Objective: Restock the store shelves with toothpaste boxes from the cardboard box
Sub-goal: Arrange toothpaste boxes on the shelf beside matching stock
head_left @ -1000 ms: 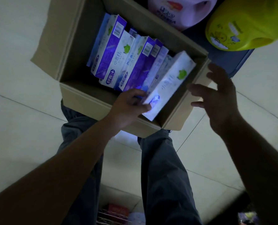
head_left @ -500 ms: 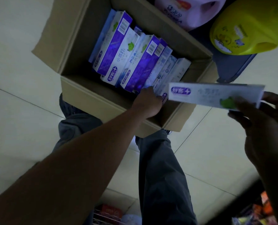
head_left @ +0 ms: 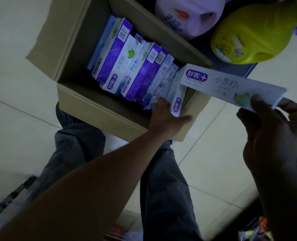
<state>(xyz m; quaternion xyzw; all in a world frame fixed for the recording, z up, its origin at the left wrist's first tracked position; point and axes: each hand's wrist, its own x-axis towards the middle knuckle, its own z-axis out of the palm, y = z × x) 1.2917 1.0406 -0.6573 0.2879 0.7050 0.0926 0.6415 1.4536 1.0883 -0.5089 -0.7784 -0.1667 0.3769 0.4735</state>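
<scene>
— Where are our hands?
— Our right hand (head_left: 272, 129) pinches a white box (head_left: 231, 82) above the carton's (head_left: 95, 105) corner.
— And our left hand (head_left: 165, 117)?
— In the carton, gripping another box (head_left: 177, 100) beside the row (head_left: 127, 70).

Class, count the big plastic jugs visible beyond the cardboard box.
2: a pink jug just past the far wall of the cardboard box, and a yellow jug to its right. Others may sit outside the frame.
</scene>
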